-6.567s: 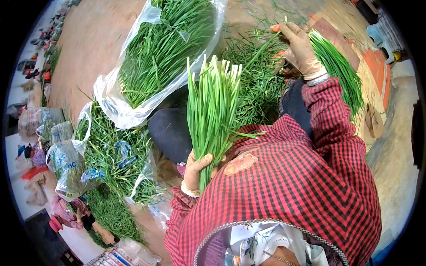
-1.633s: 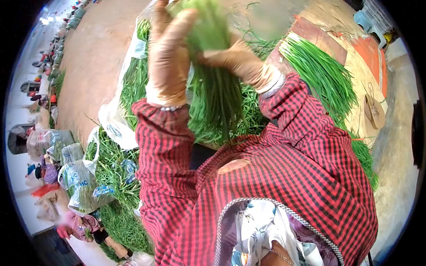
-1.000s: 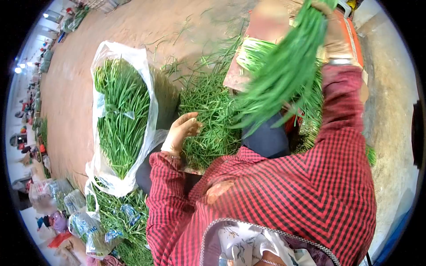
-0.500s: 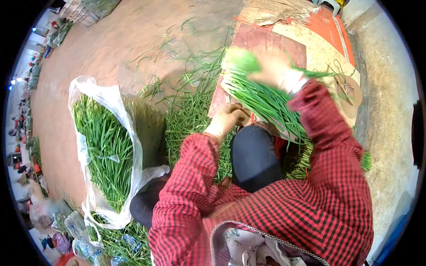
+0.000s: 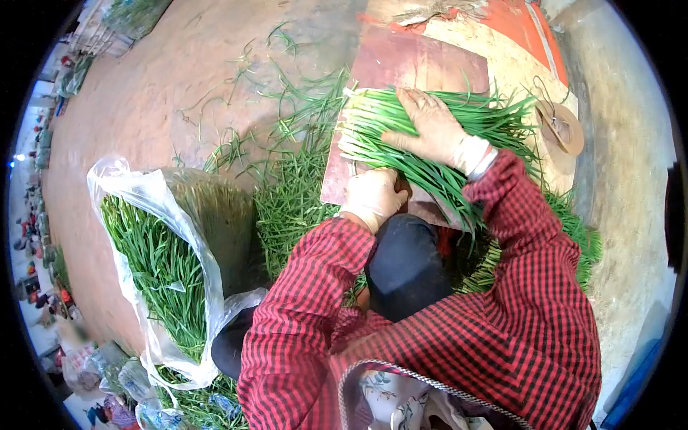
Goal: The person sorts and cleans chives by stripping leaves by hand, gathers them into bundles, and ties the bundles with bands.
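Newly topped up, garlic chives [image 5: 494, 117] lie on a reddish board [image 5: 419, 57] beneath the right hand [image 5: 432, 132], fingers spread flat; the left hand [image 5: 374, 197] curls alongside (grip hidden).

Floor: reddish-brown [image 5: 115, 122], loose green stems [image 5: 283, 39] strewn across upper centre, thickening into a heap of trimmings [image 5: 290, 204]. Left: clear plastic bag [image 5: 115, 180], mouth spread, packed with green stalks [image 5: 154, 269]. Below it, a second pile of greens [image 5: 204, 401], partly cut off by the bag; beside that, plastic sacks [image 5: 136, 380], contents unclear. Upper left: bulky dark-green sack [image 5: 136, 13] next to a pale stack [image 5: 89, 36]. Upper right: orange-red sheet [image 5: 505, 29] with pale stripe, adjoining a tan sheet [image 5: 555, 165], material uncertain. On the tan sheet, a brown ring [image 5: 573, 136], probably a tape roll, lying flat, thin dark cord [image 5: 537, 82] beside it. Far right: pale, stained floor strip [image 5: 623, 208]; blue object [image 5: 638, 394] at lower edge, unidentified.
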`<action>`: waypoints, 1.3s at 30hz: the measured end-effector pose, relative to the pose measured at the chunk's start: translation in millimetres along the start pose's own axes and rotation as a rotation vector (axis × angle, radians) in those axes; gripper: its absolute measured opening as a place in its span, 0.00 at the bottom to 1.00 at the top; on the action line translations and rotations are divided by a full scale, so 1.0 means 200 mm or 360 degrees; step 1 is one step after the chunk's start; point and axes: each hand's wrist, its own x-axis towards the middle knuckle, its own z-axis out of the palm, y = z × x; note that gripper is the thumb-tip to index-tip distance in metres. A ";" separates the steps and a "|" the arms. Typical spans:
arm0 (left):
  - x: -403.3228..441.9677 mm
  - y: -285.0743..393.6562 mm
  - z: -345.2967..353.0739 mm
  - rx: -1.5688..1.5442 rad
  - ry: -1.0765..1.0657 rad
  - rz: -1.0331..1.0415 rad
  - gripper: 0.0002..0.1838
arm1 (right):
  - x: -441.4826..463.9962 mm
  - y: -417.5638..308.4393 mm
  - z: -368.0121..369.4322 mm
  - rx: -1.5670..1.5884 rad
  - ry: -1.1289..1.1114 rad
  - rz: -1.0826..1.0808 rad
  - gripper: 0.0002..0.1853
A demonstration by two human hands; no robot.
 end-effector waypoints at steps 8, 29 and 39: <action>-0.03 -0.03 0.05 -0.0706 0.0113 -0.0200 0.11 | 0.31 0.47 0.07 0.1122 0.0337 0.0700 0.22; -0.11 -0.09 0.06 -0.2281 -0.0210 -0.0408 0.12 | 0.38 0.29 0.01 0.0340 0.0135 0.0663 0.21; -0.08 -0.05 0.05 -0.2164 -0.0285 -0.0167 0.09 | 0.31 0.41 0.03 0.1727 0.0022 0.0544 0.14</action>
